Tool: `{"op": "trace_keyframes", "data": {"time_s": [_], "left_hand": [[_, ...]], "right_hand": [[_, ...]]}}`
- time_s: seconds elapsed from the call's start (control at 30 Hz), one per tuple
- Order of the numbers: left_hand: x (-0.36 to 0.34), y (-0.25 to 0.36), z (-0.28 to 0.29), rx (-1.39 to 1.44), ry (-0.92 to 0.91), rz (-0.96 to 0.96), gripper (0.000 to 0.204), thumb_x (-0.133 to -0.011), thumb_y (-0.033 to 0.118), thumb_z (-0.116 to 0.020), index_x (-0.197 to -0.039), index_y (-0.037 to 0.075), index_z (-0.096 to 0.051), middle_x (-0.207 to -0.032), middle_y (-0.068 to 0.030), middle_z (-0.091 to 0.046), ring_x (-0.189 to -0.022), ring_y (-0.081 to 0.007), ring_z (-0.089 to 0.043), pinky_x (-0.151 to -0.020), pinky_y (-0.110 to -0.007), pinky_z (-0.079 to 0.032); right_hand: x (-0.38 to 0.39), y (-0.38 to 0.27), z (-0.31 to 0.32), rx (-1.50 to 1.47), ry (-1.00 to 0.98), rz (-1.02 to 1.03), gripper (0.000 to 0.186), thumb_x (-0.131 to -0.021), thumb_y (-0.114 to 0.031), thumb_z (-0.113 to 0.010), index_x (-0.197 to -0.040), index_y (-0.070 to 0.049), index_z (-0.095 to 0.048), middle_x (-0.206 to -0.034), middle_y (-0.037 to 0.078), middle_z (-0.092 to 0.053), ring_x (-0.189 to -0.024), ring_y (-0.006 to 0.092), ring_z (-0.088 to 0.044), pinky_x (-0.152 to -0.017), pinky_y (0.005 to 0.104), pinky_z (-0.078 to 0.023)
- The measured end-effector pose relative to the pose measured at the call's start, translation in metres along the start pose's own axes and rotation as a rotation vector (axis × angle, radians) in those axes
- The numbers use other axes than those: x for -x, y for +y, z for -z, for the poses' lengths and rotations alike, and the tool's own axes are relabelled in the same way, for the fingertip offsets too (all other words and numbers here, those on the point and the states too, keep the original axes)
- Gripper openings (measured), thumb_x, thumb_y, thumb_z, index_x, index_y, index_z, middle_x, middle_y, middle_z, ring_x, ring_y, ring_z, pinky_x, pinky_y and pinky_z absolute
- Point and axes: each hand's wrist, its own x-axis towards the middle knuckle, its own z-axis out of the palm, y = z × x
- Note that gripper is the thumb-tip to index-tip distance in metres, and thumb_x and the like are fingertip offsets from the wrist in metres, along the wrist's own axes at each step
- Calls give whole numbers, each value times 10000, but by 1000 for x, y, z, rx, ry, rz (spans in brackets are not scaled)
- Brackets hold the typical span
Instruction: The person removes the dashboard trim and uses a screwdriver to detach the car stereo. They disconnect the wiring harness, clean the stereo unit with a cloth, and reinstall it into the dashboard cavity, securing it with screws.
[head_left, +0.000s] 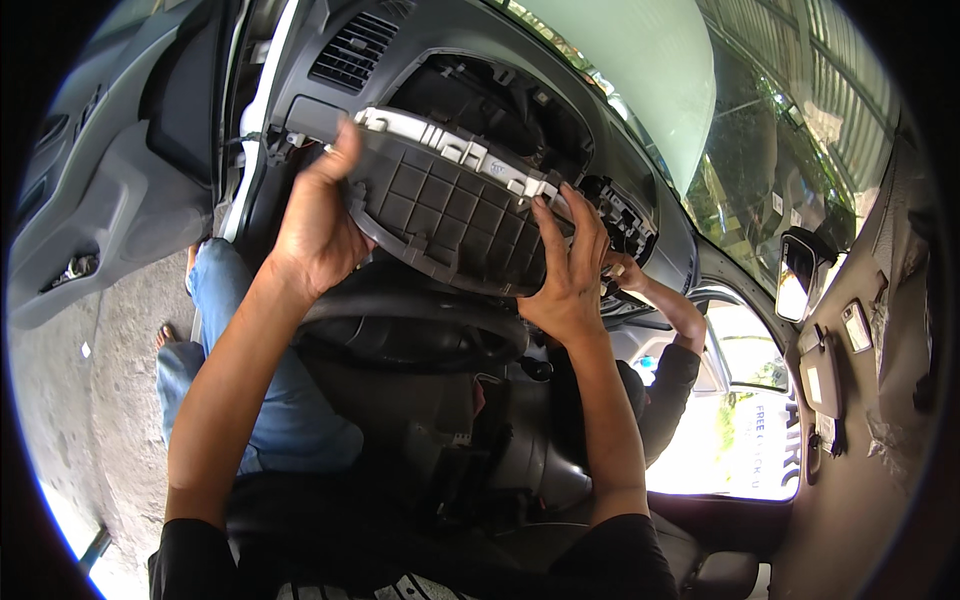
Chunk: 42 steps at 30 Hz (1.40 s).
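Note:
An instrument cluster (445, 215), with a black ribbed grid face and a white housing edge, is tilted between my hands above the steering wheel (420, 312). My left hand (318, 228) grips its left end, thumb up along the edge. At the right end, my right hand (570, 262) has its fingers over the white edge and the palm against the lower corner. Just beyond the cluster is the curved opening (500, 90) in the dashboard, its dark inside partly hidden by the cluster.
Another person's hand (628, 272) reaches to the exposed centre dashboard section (625, 215) at the right. An air vent (355, 48) sits at upper left. The open door (120, 190) stands at the left, and the rear-view mirror (797, 275) hangs at the right.

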Motion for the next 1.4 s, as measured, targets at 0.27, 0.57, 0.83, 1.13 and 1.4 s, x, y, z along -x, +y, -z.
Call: {"op": "trace_keyframes", "data": {"time_s": [0.27, 0.57, 0.83, 1.13, 1.4], "left_hand": [[-13, -13, -1, -1, 171, 23, 420, -970, 348, -731, -1293, 97, -638, -1170, -39, -713, -1119, -203, -670, -1020, -435, -517], [-20, -31, -15, -75, 218, 22, 374, -985, 375, -714, -1252, 123, -643, -1154, -16, -701, -1069, -168, -657, -979, -408, -495], [-21, -37, -6, 3, 231, -7, 351, -1005, 344, -685, -1268, 116, -635, -1176, -26, -696, -1093, -169, -652, -958, -412, -511], [-23, -23, 2, -51, 221, 37, 371, -997, 364, -686, -1256, 102, -643, -1140, -30, -715, -1076, -182, -666, -975, -426, -498], [-30, -33, -9, -143, 187, 107, 384, -988, 358, -696, -1250, 83, -640, -1136, -47, -712, -1070, -194, -676, -965, -445, -511]], "right_hand": [[3, 11, 10, -67, -152, -74, 1083, -575, -449, -977, -1510, -167, -510, -1595, 185, -342, -1463, 427, -344, -1184, 568, -318], [-30, 106, -22, -636, -122, -706, 458, -1027, -268, -608, -1393, 6, -590, -1355, 183, -667, -1300, 286, -605, -1094, 371, -437], [-52, 192, -121, -787, -336, -929, 605, -939, -177, -727, -1454, 52, -508, -1319, 205, -667, -1198, 260, -648, -1024, 353, -498], [-44, 181, -93, -674, -424, -896, 323, -965, -225, -735, -1088, 72, -701, -983, 137, -729, -880, 211, -684, -767, 352, -540], [-30, 159, -22, -1191, -280, -841, 333, -1040, -250, -640, -1167, 45, -729, -1002, 81, -751, -874, 154, -702, -792, 335, -594]]}}
